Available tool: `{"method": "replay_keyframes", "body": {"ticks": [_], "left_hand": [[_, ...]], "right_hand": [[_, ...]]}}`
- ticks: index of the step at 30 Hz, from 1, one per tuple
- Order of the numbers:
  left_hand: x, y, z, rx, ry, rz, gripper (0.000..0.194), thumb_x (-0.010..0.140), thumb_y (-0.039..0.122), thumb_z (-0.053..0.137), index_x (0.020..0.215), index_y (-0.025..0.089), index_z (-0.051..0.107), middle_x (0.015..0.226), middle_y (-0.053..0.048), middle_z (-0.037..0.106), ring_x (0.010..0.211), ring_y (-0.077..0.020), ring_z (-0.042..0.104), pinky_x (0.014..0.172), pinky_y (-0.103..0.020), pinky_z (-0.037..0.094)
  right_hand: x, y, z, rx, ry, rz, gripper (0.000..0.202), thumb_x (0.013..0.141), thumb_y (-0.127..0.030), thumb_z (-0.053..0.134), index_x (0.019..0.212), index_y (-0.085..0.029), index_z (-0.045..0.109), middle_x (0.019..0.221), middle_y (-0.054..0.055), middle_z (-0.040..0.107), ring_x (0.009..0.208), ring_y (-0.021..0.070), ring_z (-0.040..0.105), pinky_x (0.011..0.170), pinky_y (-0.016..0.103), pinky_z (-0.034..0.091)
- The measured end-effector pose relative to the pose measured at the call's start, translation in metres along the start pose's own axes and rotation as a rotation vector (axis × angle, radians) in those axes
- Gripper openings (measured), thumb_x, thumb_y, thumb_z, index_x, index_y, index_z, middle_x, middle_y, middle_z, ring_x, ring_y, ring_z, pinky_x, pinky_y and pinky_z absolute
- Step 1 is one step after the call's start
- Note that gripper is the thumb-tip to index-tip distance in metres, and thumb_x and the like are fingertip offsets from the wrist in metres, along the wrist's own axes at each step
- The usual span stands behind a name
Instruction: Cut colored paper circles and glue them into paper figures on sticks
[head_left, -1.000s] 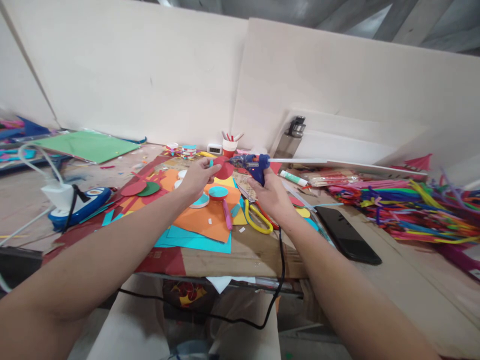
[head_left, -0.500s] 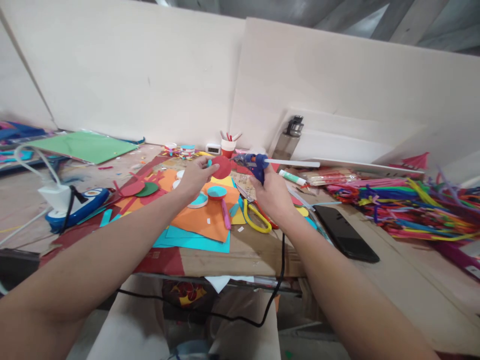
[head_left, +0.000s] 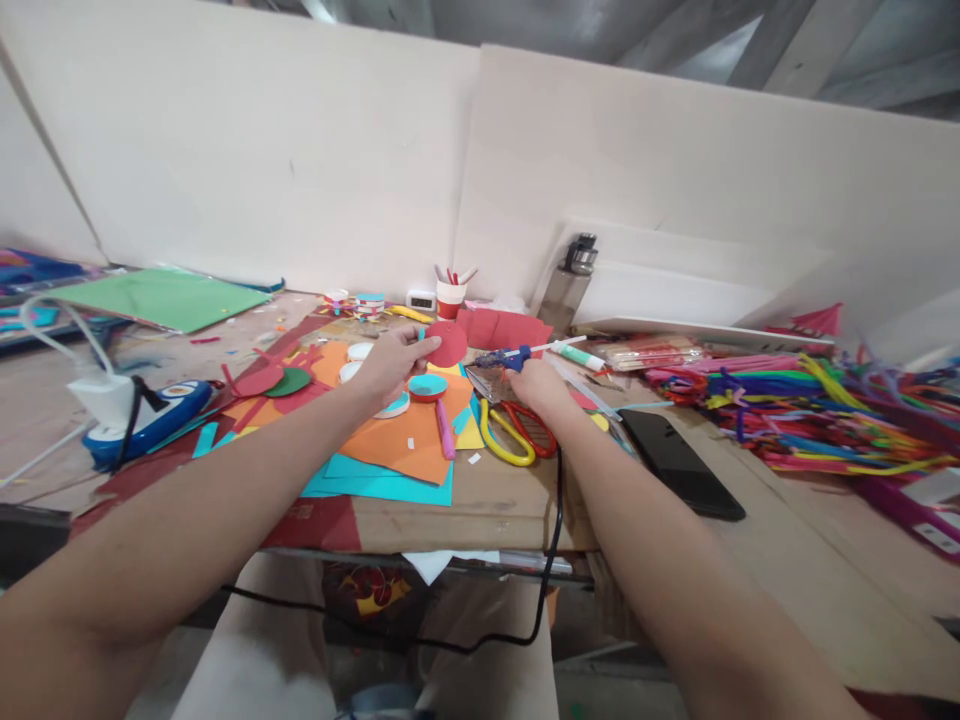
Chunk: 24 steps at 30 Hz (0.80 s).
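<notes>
My left hand (head_left: pixel 401 362) pinches a red paper disc (head_left: pixel 447 344), which has a bit of blue at its left edge. To the right, my right hand (head_left: pixel 538 385) is closed around a blue glue gun (head_left: pixel 504 358) with a white glue stick (head_left: pixel 559 344) out of its back. The gun's nozzle points left, near the disc. Below the hands are a round lid with blue inside (head_left: pixel 428 386), a pink marker (head_left: pixel 445 430), yellow-handled scissors (head_left: pixel 510 445) and an orange sheet (head_left: pixel 397 445).
A black phone (head_left: pixel 679 462) lies right of my right forearm, with pipe cleaners (head_left: pixel 810 405) beyond it. A power strip (head_left: pixel 154 425) sits at the left. A bottle (head_left: pixel 566 285) and a cup of pens (head_left: pixel 451 298) stand behind. The gun's black cord (head_left: pixel 551 560) hangs over the front edge.
My right hand has lowered and tipped the glue gun, so it lies flatter and its nozzle sits lower. The red disc is still in my left hand. The view has shifted slightly.
</notes>
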<state>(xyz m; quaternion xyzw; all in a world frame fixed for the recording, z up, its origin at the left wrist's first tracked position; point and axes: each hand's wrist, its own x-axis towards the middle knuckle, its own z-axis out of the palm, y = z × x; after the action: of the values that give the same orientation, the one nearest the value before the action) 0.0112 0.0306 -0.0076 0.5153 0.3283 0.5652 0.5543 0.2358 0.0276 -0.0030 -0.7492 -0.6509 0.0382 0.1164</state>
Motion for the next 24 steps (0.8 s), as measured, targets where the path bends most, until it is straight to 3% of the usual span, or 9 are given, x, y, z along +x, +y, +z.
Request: {"method": "replay_keyframes", "body": {"ticks": [2, 4, 6, 9, 13, 18, 21, 24], "left_hand": [[-0.001, -0.001, 0.000, 0.104, 0.003, 0.036, 0.029, 0.065, 0.034, 0.076, 0.077, 0.014, 0.059, 0.058, 0.006, 0.047, 0.047, -0.0043, 0.037, 0.047, -0.020, 0.029], [-0.002, -0.001, 0.000, 0.273, 0.019, 0.086, 0.024, 0.071, 0.035, 0.070, 0.076, 0.014, 0.059, 0.057, 0.006, 0.046, 0.049, -0.0059, 0.038, 0.048, -0.021, 0.029], [-0.004, 0.000, 0.000, 0.500, 0.044, 0.171, 0.020, 0.075, 0.033, 0.066, 0.074, 0.015, 0.059, 0.058, 0.004, 0.048, 0.053, -0.0081, 0.041, 0.052, -0.023, 0.031], [-0.009, 0.003, 0.003, 0.845, 0.071, 0.323, 0.015, 0.078, 0.030, 0.063, 0.078, 0.015, 0.065, 0.066, 0.000, 0.058, 0.064, -0.0125, 0.050, 0.061, -0.025, 0.036], [-0.017, 0.008, 0.009, 1.016, -0.002, 0.446, 0.022, 0.080, 0.021, 0.058, 0.098, 0.015, 0.070, 0.087, -0.005, 0.071, 0.078, -0.0167, 0.061, 0.074, -0.027, 0.043], [-0.021, 0.008, 0.016, 1.052, -0.087, 0.538, 0.026, 0.075, 0.008, 0.054, 0.094, 0.014, 0.070, 0.094, -0.007, 0.073, 0.086, -0.0180, 0.064, 0.080, -0.026, 0.046], [-0.019, 0.007, 0.017, 0.971, -0.062, 0.453, 0.019, 0.076, 0.014, 0.057, 0.090, 0.014, 0.070, 0.089, -0.007, 0.073, 0.081, -0.0178, 0.064, 0.076, -0.026, 0.047], [-0.017, 0.007, 0.014, 0.716, -0.047, 0.250, 0.019, 0.077, 0.023, 0.061, 0.090, 0.013, 0.069, 0.088, -0.006, 0.073, 0.080, -0.0172, 0.065, 0.073, -0.026, 0.048]], "right_hand": [[-0.004, -0.002, -0.001, -0.033, 0.064, -0.005, 0.035, 0.090, -0.033, 0.051, 0.102, -0.005, 0.069, 0.111, 0.027, 0.066, 0.106, 0.0329, 0.062, 0.085, 0.038, 0.045], [-0.013, -0.009, -0.007, -0.007, 0.232, -0.062, 0.033, 0.089, -0.033, 0.055, 0.105, -0.007, 0.067, 0.113, 0.025, 0.063, 0.109, 0.0330, 0.058, 0.089, 0.041, 0.043], [-0.025, -0.020, -0.014, 0.141, 0.452, -0.229, 0.026, 0.089, -0.030, 0.055, 0.104, -0.012, 0.066, 0.108, 0.018, 0.063, 0.104, 0.0287, 0.057, 0.091, 0.041, 0.043], [-0.044, -0.042, -0.020, 0.375, 0.559, -0.530, 0.016, 0.090, -0.028, 0.055, 0.097, -0.018, 0.065, 0.101, 0.011, 0.062, 0.100, 0.0244, 0.055, 0.089, 0.038, 0.043], [-0.061, -0.066, -0.015, 0.294, 0.606, -0.556, 0.013, 0.086, -0.030, 0.062, 0.094, -0.021, 0.066, 0.100, 0.009, 0.058, 0.100, 0.0276, 0.050, 0.084, 0.042, 0.040], [-0.063, -0.072, -0.008, 0.224, 0.584, -0.526, 0.004, 0.083, -0.022, 0.061, 0.081, -0.020, 0.063, 0.097, 0.010, 0.057, 0.098, 0.0280, 0.047, 0.083, 0.044, 0.038], [-0.060, -0.068, -0.015, 0.444, 0.534, -0.567, 0.006, 0.082, -0.017, 0.058, 0.076, -0.019, 0.057, 0.093, 0.007, 0.057, 0.094, 0.0234, 0.050, 0.083, 0.040, 0.041], [-0.053, -0.055, -0.025, 0.815, 0.420, -0.479, 0.008, 0.081, -0.017, 0.054, 0.075, -0.020, 0.049, 0.082, 0.002, 0.057, 0.076, 0.0155, 0.052, 0.071, 0.031, 0.043]]}}
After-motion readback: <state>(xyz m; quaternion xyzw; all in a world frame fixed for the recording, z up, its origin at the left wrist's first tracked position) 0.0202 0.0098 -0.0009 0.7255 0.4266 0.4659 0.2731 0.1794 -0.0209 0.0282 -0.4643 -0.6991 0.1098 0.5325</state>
